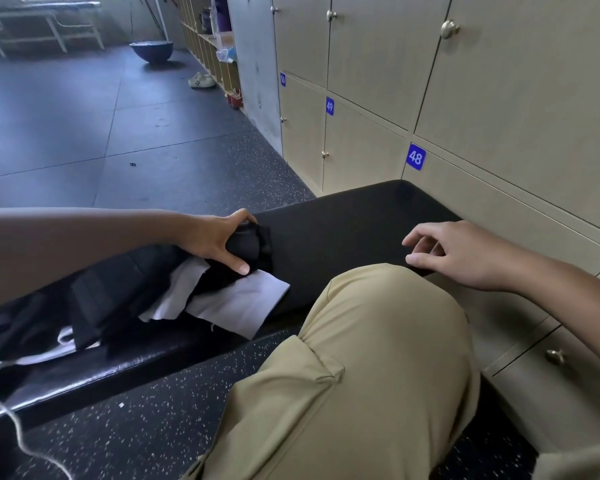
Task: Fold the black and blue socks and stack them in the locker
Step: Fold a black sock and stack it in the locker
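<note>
Risk sits mostly in the pile at the left of the head view, the only view given. A black sock [253,245] is gripped by the left hand [215,240], thumb over its far edge and fingers spread along its near side, on the black bench [343,223]. The sock lies on top of a white cloth [236,303], which overlaps more dark clothing [101,299] heaped along the bench toward the left. No blue sock can be made out; it may be buried in the heap, or may not be in view at all.

The right hand [454,252] is held just above the bench beside the raised knee in khaki trousers [361,341], fingers loosely curled and holding nothing.

Several slips could be expected from here. If the sock is pulled sideways, the white cloth could be dragged with it and tipped off the bench edge onto the speckled floor [153,427]. Black fabric on a black bench gives poor contrast, so cuff and toe could be misjudged and the fold made crooked. The sock appears bunched rather than flat, so a one-handed fold would likely come loose.

The lockers [361,147], including the one numbered 48 [415,156], are all seen with doors closed. One would have to be opened, probably by the free right hand, before anything is stacked.
</note>
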Tool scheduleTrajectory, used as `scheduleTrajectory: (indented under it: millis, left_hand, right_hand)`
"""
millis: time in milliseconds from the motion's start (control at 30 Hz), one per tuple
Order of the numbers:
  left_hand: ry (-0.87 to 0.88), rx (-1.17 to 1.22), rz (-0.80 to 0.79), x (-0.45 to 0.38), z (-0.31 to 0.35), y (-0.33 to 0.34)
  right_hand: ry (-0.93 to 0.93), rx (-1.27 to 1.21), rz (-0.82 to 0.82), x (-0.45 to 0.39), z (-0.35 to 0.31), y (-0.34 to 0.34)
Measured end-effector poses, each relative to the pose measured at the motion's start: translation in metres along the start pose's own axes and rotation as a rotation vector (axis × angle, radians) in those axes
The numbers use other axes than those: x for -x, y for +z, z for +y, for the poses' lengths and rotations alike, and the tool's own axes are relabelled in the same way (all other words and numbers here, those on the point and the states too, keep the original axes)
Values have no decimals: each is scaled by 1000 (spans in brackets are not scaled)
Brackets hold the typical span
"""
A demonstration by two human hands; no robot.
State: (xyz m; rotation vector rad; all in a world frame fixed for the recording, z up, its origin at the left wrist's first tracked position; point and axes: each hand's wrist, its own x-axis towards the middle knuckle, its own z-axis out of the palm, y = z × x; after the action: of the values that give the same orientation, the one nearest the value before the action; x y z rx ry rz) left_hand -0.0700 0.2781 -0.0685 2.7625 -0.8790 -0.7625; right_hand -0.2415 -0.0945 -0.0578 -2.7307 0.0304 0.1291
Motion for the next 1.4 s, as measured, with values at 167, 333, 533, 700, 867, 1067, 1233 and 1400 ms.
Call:
scheduleTrajectory:
  millis: [167,333,533,700,867,1067,1233,1400]
  left_hand:
    - [-1,82,-1,5,14,-26]
    - [7,117,106,1,35,-66]
    - [109,160,185,-12,73,-88]
    - [200,233,216,-23,116,-89]
    - [278,337,242,-43,164,-74]
    - [349,584,375,-65,220,-68]
    - [421,776,392,-75,272,-57]
    - [484,862,380,-81,326,-43]
  right_hand:
    - [6,8,8,1,3,-1]
    - [16,0,13,0,4,-2]
    - [15,-27,37,1,2,-5]
    - [23,-80,94,4,2,-14]
    - [33,-112,123,10,7,-24]
    - [104,-290,286,21,21,-47]
    - [176,-508,360,39,39,-68]
    - [183,-695,446,63,51,-88]
